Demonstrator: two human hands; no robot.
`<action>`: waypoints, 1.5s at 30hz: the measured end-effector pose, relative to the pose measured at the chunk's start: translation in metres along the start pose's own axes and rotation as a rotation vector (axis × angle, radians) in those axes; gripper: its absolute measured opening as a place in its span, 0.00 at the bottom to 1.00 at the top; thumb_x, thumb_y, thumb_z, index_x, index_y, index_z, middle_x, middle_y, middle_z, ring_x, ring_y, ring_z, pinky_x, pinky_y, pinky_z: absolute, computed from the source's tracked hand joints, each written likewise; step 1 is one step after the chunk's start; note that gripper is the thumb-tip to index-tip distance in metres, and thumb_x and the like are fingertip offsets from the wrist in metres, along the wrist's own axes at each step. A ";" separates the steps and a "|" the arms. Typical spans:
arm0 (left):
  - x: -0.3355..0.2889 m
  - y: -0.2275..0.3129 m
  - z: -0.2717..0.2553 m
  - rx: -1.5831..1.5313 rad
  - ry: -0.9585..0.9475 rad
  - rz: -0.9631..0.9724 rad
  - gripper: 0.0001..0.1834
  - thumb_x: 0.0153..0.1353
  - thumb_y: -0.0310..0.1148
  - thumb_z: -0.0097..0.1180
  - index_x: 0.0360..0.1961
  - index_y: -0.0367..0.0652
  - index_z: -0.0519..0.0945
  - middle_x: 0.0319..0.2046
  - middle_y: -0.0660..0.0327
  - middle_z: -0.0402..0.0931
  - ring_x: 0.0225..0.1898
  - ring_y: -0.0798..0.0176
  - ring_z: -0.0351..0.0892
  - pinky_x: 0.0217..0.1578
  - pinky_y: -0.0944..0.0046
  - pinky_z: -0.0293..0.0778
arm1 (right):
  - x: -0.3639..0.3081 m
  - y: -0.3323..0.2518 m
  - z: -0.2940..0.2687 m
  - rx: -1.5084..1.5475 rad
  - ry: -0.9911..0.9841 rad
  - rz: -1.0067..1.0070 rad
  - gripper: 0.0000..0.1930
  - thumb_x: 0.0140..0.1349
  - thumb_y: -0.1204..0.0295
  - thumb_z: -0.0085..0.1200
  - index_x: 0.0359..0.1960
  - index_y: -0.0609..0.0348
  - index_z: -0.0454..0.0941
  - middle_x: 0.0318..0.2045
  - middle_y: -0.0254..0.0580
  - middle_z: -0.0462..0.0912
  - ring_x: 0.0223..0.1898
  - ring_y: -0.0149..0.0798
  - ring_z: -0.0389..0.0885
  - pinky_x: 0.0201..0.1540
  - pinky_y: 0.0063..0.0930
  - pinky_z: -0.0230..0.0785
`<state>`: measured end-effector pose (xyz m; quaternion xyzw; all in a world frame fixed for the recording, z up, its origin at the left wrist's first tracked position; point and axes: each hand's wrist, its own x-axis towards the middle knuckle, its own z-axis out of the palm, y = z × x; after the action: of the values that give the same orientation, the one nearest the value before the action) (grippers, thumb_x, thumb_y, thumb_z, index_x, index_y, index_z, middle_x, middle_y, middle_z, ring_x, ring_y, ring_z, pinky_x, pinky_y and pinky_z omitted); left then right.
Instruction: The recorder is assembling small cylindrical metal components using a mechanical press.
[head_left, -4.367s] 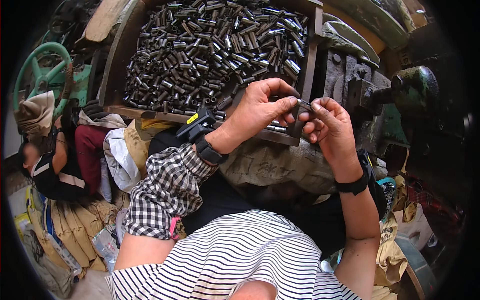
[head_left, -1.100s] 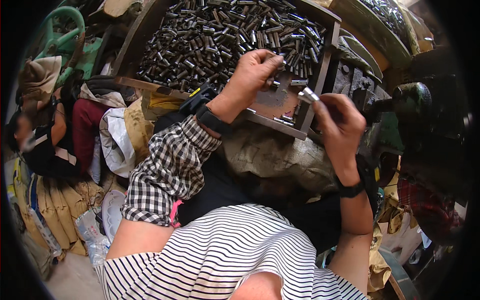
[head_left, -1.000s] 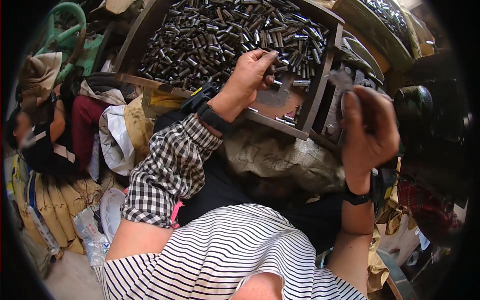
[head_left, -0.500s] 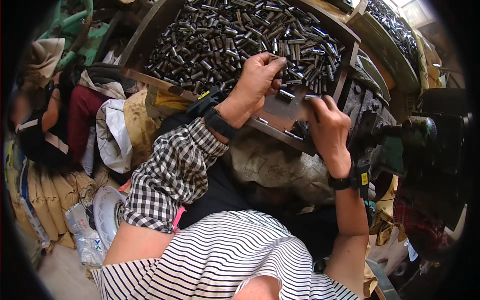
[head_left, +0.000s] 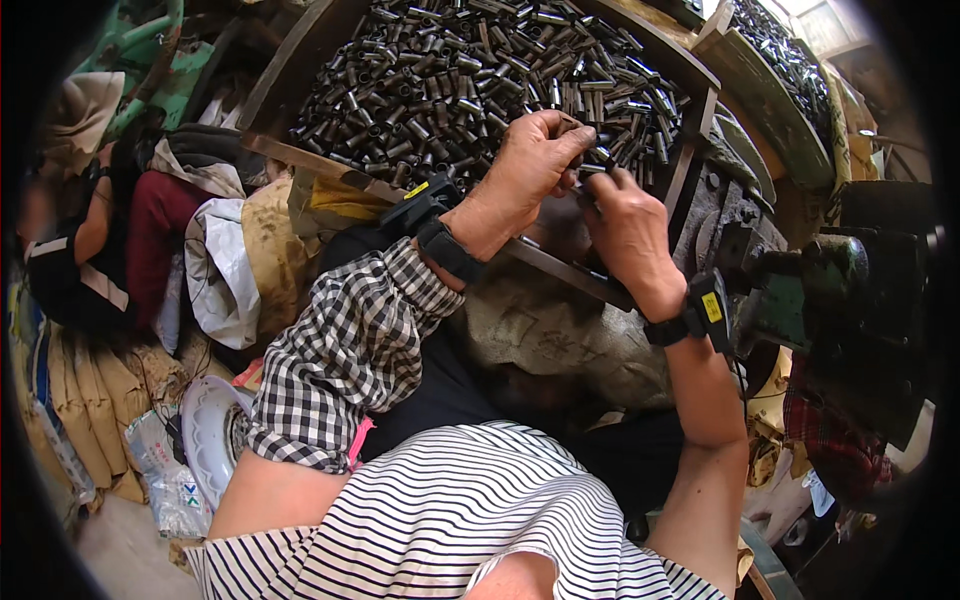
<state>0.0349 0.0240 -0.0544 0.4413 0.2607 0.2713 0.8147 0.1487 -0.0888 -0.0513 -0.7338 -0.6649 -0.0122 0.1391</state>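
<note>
My left hand (head_left: 525,168) is closed in a pinch over the near part of a tray (head_left: 315,157) heaped with short, dark metal tubes (head_left: 420,110). What its fingertips hold, if anything, is hidden behind the thumb. Close beside it, my right hand (head_left: 632,228) is closed too, with a small shiny metal tube (head_left: 592,168) at its fingertips, partly hidden. The two hands' fingertips almost meet above the tray's near right corner.
A dark green machine (head_left: 835,265) stands at the right. Another trough (head_left: 770,100) of metal parts is at the far right. Left are a seated person (head_left: 85,260), sacks (head_left: 225,270) and a pale basin (head_left: 210,425). A dirty sack (head_left: 550,335) lies below the tray.
My right hand has moved left and slightly up, bringing the metal tube toward my left hand. The left hand has shifted a little to the right, still closed.
</note>
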 end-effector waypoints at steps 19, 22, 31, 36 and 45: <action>-0.012 -0.017 0.023 1.502 -0.627 0.305 0.11 0.49 0.36 0.61 0.32 0.43 0.77 0.26 0.52 0.78 0.31 0.46 0.78 0.31 0.50 0.72 | -0.077 0.018 -0.048 0.989 0.257 0.505 0.05 0.56 0.79 0.55 0.33 0.68 0.76 0.22 0.34 0.77 0.19 0.20 0.74 0.21 0.15 0.65; -0.006 -0.014 0.012 1.487 -0.491 0.414 0.11 0.53 0.37 0.59 0.31 0.41 0.77 0.24 0.51 0.76 0.29 0.47 0.78 0.28 0.53 0.71 | -0.076 0.018 -0.049 1.035 0.265 0.569 0.05 0.57 0.78 0.55 0.32 0.68 0.75 0.21 0.34 0.77 0.19 0.20 0.74 0.20 0.15 0.65; -0.013 0.035 0.017 1.048 0.073 0.911 0.09 0.59 0.36 0.56 0.29 0.40 0.77 0.24 0.54 0.77 0.22 0.58 0.77 0.22 0.64 0.71 | -0.078 0.018 -0.046 1.003 0.289 0.554 0.06 0.57 0.77 0.55 0.32 0.68 0.75 0.22 0.33 0.78 0.19 0.20 0.73 0.21 0.14 0.65; -0.009 -0.002 0.001 1.774 -0.180 0.554 0.08 0.53 0.26 0.56 0.36 0.41 0.78 0.28 0.54 0.78 0.28 0.52 0.80 0.27 0.60 0.76 | -0.077 0.028 -0.040 1.073 0.344 0.619 0.06 0.58 0.77 0.55 0.33 0.68 0.76 0.22 0.33 0.78 0.20 0.19 0.73 0.20 0.14 0.66; -0.018 -0.017 0.040 1.373 -0.399 0.574 0.07 0.51 0.31 0.57 0.25 0.40 0.74 0.24 0.53 0.75 0.27 0.47 0.76 0.27 0.53 0.71 | -0.076 0.026 -0.048 1.063 0.293 0.638 0.06 0.58 0.76 0.56 0.33 0.67 0.76 0.22 0.33 0.78 0.20 0.19 0.73 0.21 0.15 0.69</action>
<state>0.0515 -0.0192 -0.0469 0.9389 0.0940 0.1647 0.2873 0.1736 -0.1755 -0.0256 -0.7173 -0.3030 0.2609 0.5706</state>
